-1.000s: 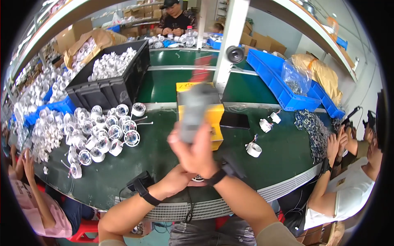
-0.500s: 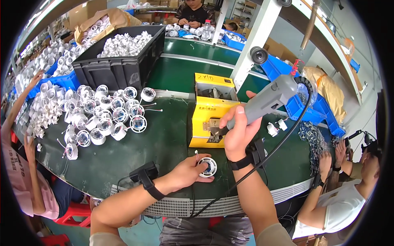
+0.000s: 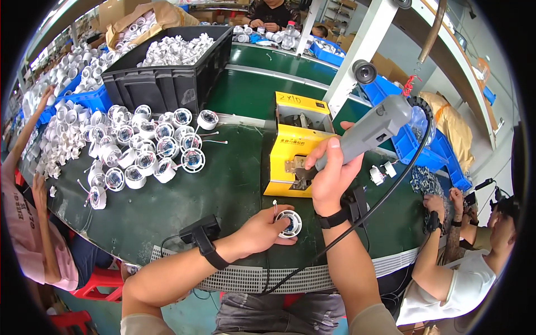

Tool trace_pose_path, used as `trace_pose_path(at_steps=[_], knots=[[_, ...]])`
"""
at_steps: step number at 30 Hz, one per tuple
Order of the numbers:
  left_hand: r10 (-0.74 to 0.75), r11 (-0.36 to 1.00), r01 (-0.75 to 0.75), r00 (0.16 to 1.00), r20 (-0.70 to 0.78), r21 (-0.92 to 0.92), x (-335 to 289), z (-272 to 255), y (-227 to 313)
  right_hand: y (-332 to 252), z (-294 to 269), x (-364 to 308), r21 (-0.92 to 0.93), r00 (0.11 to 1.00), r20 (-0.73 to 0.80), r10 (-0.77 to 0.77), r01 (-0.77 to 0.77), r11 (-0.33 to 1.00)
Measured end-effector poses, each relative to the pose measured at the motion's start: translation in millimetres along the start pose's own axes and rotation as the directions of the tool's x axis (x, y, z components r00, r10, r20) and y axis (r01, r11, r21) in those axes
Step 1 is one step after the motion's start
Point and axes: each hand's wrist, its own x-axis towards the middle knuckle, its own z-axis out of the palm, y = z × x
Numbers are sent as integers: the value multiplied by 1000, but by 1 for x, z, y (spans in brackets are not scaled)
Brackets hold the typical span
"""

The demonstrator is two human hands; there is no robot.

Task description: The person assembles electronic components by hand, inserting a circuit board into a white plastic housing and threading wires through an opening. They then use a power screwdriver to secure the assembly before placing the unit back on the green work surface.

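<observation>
My left hand (image 3: 261, 231) grips a round white housing (image 3: 294, 223) with a circuit board inside, low over the green table; a short wire with a small plug stands up beside it. In my right hand (image 3: 333, 180) is a grey electric screwdriver (image 3: 373, 129), tilted, its black cord trailing down across my forearm. The tool's tip end is at the metal outlet on the front of a yellow screw feeder (image 3: 296, 146); my fingers partly hide the tip. To the left lies a cluster of similar white housings (image 3: 146, 162) with boards and loose wires.
A black crate (image 3: 156, 86) full of small white parts stands at the back left. Blue bins (image 3: 410, 146) sit to the right, near a screw pile (image 3: 427, 181). Two small white pieces (image 3: 377, 175) lie right of the feeder. Co-workers' hands (image 3: 40, 192) work on both sides.
The view has shifted slightly, so the scene sits a little differently in the picture. Both hands keep their holds, and the screwdriver stays at the feeder.
</observation>
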Motion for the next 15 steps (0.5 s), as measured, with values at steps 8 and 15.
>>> trace_pose_path(at_steps=[8, 15], knots=[[4, 999, -4, 1000, -15, 45, -2, 2, 2, -1, -3, -2, -30, 999, 38, 13, -12, 999], [36, 999, -34, 996, -80, 26, 2, 1, -1, -27, -14, -34, 54, 989, 65, 134, -138, 989]])
